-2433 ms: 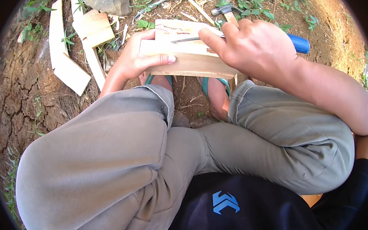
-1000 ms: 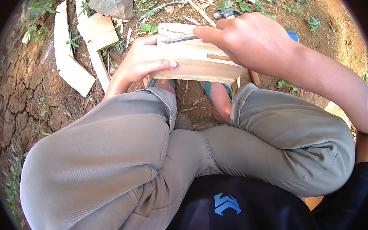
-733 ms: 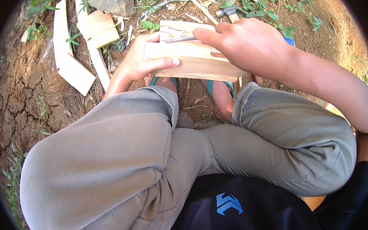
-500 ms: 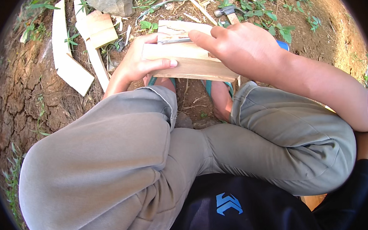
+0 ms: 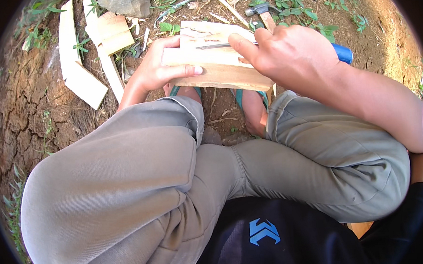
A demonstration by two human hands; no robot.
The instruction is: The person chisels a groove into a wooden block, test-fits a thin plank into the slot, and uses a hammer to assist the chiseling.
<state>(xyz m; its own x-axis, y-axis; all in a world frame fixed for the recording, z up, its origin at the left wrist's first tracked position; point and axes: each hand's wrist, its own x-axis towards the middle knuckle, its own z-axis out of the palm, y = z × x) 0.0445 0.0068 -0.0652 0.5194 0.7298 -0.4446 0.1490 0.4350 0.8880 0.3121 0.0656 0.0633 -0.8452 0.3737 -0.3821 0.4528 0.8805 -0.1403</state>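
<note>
A pale wooden block or joined boards (image 5: pixel 218 76) sits above my sandalled feet. My left hand (image 5: pixel 156 68) is closed on its left end, thumb along the near face and fingers over the top. My right hand (image 5: pixel 288 51) wraps a blue handle (image 5: pixel 344 54), whose end sticks out past the palm. From that hand a narrow metal blade (image 5: pixel 212 46) lies nearly flat along the wood's top, its tip pointing left. My right index finger reaches toward the blade. Rough, torn patches show in the wood beside it. Whether this tool is a chisel or a knife, I cannot tell.
A hammer (image 5: pixel 262 12) lies on the soil just beyond my right hand. Long pale boards (image 5: pixel 85 86) and a short wood piece (image 5: pixel 113 32) lie at the left, near a grey stone (image 5: pixel 127 3). Green weeds (image 5: pixel 305 7) grow at the far right.
My right hand has moved slightly right, drawing the blade's tip back along the wood. More of the blue handle now shows. The left hand keeps its hold with hardly any shift.
</note>
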